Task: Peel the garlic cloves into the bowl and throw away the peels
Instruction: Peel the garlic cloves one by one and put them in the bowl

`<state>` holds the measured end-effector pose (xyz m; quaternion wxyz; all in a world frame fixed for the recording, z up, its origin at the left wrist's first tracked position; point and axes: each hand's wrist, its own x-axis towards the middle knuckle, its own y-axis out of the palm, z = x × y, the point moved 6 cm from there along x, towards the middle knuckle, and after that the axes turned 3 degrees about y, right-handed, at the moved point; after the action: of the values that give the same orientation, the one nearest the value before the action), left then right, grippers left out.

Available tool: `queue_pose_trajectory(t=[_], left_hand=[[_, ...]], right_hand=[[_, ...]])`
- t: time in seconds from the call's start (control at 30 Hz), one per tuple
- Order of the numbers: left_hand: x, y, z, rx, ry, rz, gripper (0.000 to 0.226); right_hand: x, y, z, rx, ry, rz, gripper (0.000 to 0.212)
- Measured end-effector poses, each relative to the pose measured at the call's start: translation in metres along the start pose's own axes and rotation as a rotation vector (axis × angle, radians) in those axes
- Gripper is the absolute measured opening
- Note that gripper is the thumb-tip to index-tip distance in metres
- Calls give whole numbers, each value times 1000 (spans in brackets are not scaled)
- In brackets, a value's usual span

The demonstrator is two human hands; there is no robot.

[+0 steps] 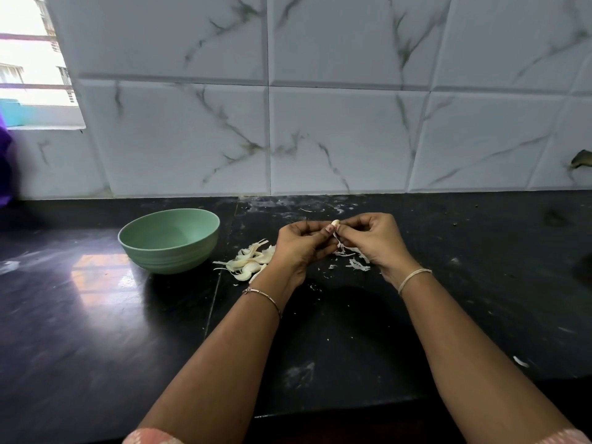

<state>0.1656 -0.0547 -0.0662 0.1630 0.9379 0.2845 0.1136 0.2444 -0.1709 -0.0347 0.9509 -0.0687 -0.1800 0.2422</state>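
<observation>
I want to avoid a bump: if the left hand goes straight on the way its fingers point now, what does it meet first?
The left hand points toward the right hand; first comes the small pale garlic clove pinched between them, then probably the right fingers.

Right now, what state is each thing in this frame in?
garlic clove: held up between both hands, partly peeled, a strip of skin hanging.
left hand: pinches the clove.
right hand: pinches the clove.
green bowl: upright on the counter, no cloves visible inside.
clove pile: beside the bowl, skins seemingly on.
loose peels: scattered on the counter under the right hand.
</observation>
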Motion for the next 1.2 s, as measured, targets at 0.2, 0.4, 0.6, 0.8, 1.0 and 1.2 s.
queue_pose_trajectory(t=[0.2,0.4,0.6,0.8,1.0,1.2], left_hand=[[-2,1,-1,-19,-8,8,1],[-3,3,-1,-33,-1,18,2],[-3,2,-3,-40,19,1,2],[-2,2,-2,-14,14,4,2],[-2,2,-1,-19,14,2,3],[0,2,-1,-12,49,-23,3]], right_hand=[[-2,1,0,43,18,-1,9],[1,1,-2,53,16,-43,5],[0,0,-2,115,33,2,6],[0,0,-1,84,19,-28,7],[2,0,-3,40,-16,-80,7],[1,1,0,52,-36,-58,8]])
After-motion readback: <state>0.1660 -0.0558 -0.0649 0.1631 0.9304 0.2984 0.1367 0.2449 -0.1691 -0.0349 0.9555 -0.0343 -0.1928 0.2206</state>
